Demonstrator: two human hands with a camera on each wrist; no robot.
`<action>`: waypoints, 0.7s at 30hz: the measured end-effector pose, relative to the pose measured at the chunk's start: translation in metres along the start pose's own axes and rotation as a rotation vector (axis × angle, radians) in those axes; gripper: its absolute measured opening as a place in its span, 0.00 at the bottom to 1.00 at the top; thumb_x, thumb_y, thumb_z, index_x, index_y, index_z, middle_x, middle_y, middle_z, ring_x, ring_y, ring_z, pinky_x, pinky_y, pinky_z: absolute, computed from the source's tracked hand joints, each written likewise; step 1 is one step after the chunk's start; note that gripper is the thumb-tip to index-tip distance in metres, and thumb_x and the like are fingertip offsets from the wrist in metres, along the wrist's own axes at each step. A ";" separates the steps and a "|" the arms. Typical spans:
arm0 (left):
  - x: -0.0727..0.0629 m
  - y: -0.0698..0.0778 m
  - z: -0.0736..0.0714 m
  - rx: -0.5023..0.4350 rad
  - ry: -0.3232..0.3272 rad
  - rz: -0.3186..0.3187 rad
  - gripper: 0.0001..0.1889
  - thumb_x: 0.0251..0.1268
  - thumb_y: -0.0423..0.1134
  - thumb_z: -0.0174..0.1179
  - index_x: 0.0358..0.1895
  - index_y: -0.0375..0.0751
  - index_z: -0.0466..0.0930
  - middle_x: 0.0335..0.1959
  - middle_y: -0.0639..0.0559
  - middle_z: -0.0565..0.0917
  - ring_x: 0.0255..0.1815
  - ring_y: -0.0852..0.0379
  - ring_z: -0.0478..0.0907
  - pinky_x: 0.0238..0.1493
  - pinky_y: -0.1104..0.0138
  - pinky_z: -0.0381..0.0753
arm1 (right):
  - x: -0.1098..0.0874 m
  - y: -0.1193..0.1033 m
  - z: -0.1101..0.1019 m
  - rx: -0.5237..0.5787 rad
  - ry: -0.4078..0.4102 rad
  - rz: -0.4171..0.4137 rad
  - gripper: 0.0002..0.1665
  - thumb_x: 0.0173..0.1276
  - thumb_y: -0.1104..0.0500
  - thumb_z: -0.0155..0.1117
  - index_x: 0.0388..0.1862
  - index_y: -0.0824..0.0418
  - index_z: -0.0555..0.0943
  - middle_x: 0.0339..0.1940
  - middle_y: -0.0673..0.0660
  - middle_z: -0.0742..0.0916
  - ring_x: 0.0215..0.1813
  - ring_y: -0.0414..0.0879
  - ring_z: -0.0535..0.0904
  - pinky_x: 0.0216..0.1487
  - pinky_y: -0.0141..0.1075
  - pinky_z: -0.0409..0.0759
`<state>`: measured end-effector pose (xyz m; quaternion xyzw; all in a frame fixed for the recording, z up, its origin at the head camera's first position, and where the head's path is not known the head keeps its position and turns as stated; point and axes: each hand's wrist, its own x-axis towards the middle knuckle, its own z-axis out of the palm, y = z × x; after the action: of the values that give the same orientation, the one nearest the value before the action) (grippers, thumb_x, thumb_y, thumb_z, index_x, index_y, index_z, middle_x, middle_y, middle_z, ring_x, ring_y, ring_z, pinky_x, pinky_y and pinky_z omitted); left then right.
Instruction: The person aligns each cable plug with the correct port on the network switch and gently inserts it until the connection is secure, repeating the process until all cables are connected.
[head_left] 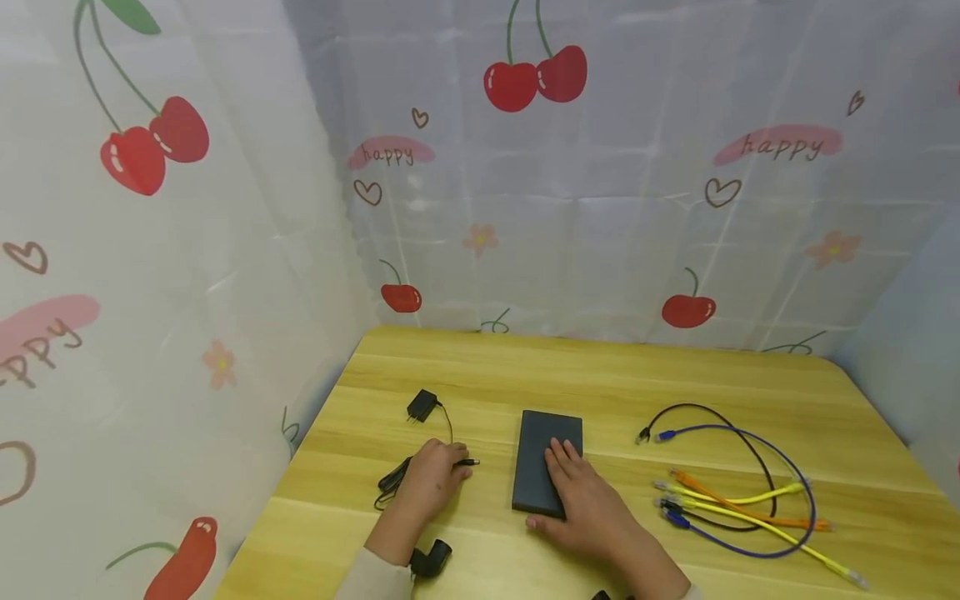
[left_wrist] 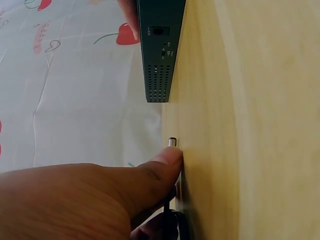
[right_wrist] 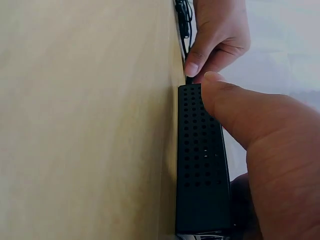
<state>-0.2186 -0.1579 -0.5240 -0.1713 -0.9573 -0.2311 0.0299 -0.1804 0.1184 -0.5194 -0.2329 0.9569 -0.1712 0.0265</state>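
Note:
My left hand (head_left: 435, 479) pinches the black barrel plug (head_left: 469, 462) of a power adapter cable between thumb and fingertips. In the left wrist view the plug's metal tip (left_wrist: 172, 142) points at the switch's end, a short gap away. That end of the black network switch (head_left: 534, 458) has a round power socket (left_wrist: 160, 31) and vent holes. Flat on the table, the switch lies under my right hand (head_left: 588, 504), whose straight fingers rest on its top. My right thumb (right_wrist: 225, 97) is against its vented side. The adapter block (head_left: 422, 405) lies beyond my left hand.
Several black, blue, yellow and orange network cables (head_left: 738, 500) lie on the right of the wooden table (head_left: 600, 375). A bundle of adapter cord (head_left: 393, 477) sits left of my left hand. White cherry-print sheets (head_left: 570, 225) hang behind and at the left.

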 end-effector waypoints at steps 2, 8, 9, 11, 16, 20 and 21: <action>0.001 -0.001 0.000 -0.025 -0.001 0.003 0.15 0.62 0.41 0.68 0.50 0.39 0.88 0.50 0.47 0.87 0.48 0.48 0.82 0.44 0.59 0.82 | 0.001 0.000 0.000 -0.007 0.003 0.004 0.63 0.62 0.23 0.56 0.80 0.65 0.56 0.81 0.62 0.58 0.82 0.58 0.49 0.75 0.54 0.57; 0.003 -0.004 0.001 -0.079 -0.009 0.020 0.14 0.62 0.42 0.68 0.49 0.41 0.89 0.48 0.49 0.88 0.47 0.49 0.85 0.42 0.61 0.84 | 0.002 0.000 0.001 -0.027 0.003 0.006 0.64 0.61 0.22 0.55 0.80 0.64 0.56 0.82 0.61 0.57 0.82 0.57 0.48 0.75 0.54 0.57; 0.003 -0.004 0.001 -0.078 -0.008 0.023 0.13 0.62 0.42 0.68 0.47 0.43 0.90 0.49 0.49 0.88 0.48 0.49 0.85 0.43 0.61 0.84 | 0.002 -0.001 0.001 -0.030 0.002 0.005 0.64 0.61 0.21 0.55 0.80 0.64 0.56 0.82 0.61 0.56 0.82 0.57 0.48 0.75 0.53 0.57; 0.003 -0.005 0.001 -0.077 -0.005 0.026 0.10 0.62 0.42 0.68 0.44 0.45 0.91 0.49 0.50 0.88 0.49 0.49 0.85 0.45 0.60 0.84 | 0.003 -0.001 0.001 -0.029 0.004 0.000 0.64 0.61 0.22 0.56 0.80 0.64 0.56 0.82 0.61 0.56 0.82 0.58 0.48 0.75 0.54 0.56; 0.005 -0.005 0.002 -0.080 0.001 0.023 0.06 0.62 0.41 0.68 0.39 0.49 0.92 0.47 0.52 0.89 0.50 0.51 0.85 0.46 0.62 0.84 | 0.005 -0.002 0.002 -0.041 0.013 -0.010 0.63 0.61 0.22 0.56 0.80 0.64 0.56 0.82 0.61 0.56 0.82 0.58 0.48 0.76 0.53 0.55; 0.004 -0.002 0.005 -0.089 0.009 0.021 0.05 0.63 0.43 0.67 0.37 0.51 0.92 0.40 0.57 0.90 0.42 0.58 0.85 0.41 0.66 0.83 | 0.006 -0.003 0.005 -0.052 0.025 -0.028 0.64 0.61 0.22 0.56 0.80 0.64 0.56 0.81 0.61 0.57 0.82 0.57 0.49 0.76 0.53 0.54; 0.004 -0.001 0.006 -0.091 0.010 0.019 0.05 0.63 0.43 0.67 0.37 0.52 0.92 0.38 0.57 0.90 0.41 0.59 0.85 0.39 0.67 0.82 | 0.007 -0.003 0.006 -0.054 0.024 -0.032 0.64 0.61 0.21 0.56 0.80 0.64 0.56 0.82 0.61 0.57 0.82 0.57 0.49 0.76 0.53 0.54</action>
<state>-0.2226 -0.1554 -0.5289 -0.1804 -0.9440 -0.2748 0.0293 -0.1842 0.1109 -0.5235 -0.2470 0.9575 -0.1486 0.0061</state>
